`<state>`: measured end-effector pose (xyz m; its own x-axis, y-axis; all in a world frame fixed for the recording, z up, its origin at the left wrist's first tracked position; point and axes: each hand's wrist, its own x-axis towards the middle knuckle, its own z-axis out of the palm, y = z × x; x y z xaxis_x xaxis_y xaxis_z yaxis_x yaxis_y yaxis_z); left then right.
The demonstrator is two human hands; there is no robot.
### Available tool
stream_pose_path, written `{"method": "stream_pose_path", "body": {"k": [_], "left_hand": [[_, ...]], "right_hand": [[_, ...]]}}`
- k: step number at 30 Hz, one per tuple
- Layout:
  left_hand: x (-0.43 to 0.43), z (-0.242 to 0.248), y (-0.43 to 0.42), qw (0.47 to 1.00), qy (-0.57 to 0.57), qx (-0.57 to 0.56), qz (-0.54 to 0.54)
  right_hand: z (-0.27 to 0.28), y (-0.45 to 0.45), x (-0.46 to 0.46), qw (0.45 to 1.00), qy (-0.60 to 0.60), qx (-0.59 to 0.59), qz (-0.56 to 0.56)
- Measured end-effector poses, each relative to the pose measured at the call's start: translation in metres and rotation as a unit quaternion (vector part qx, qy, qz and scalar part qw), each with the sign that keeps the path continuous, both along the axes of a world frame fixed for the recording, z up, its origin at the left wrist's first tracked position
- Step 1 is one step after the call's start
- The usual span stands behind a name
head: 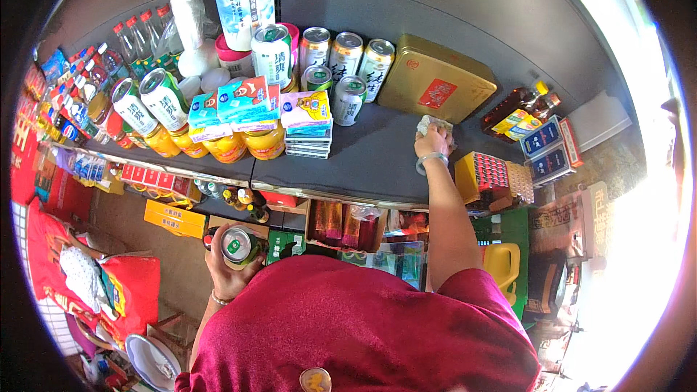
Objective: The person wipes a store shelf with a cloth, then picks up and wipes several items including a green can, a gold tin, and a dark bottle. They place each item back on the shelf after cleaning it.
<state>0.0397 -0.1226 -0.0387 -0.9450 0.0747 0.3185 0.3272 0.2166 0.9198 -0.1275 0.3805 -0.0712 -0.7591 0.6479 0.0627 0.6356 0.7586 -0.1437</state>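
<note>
My left hand (224,275) is wrapped around a drink can (237,244), held upright in front of the shelf with its lid facing up. Out on the dark grey shelf (359,166), my right hand (433,142) presses on a crumpled pale cloth (437,123). The cloth lies against the near edge of a gold gift box (440,79) with a red label. Left of the box stand several tall beer cans (347,54). A smaller can (349,99) is in front of them. Tissue packs (248,100) are stacked on jars of yellow fruit (264,141).
Dark bottles with yellow labels (514,114) and blue boxes (544,149) are to the right. A carton with red-patterned packs (484,174) sits near my right forearm. Several bottles (144,38) crowd the left end. Below are an open carton (346,223) and a yellow box (174,218).
</note>
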Motion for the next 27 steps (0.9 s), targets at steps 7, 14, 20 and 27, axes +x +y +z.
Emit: {"method": "stream_pose_path", "body": {"k": [7,14,20,27], "left_hand": [[0.0,-0.012,0.0,1.0,-0.008,-0.004,0.005],[-0.003,-0.006,0.009,0.999,-0.001,-0.047,-0.009],[0.003,0.0,0.002,0.994,0.047,-0.103,-0.006],[0.009,-0.013,-0.015,0.998,0.003,-0.055,-0.002]], "right_hand": [[0.01,-0.082,-0.016,0.985,0.001,-0.016,0.174],[0.026,-0.108,-0.019,0.964,-0.027,-0.03,0.262],[0.031,-0.109,0.022,0.934,-0.008,-0.012,0.357],[0.033,-0.154,0.064,0.876,0.007,-0.002,0.482]]}}
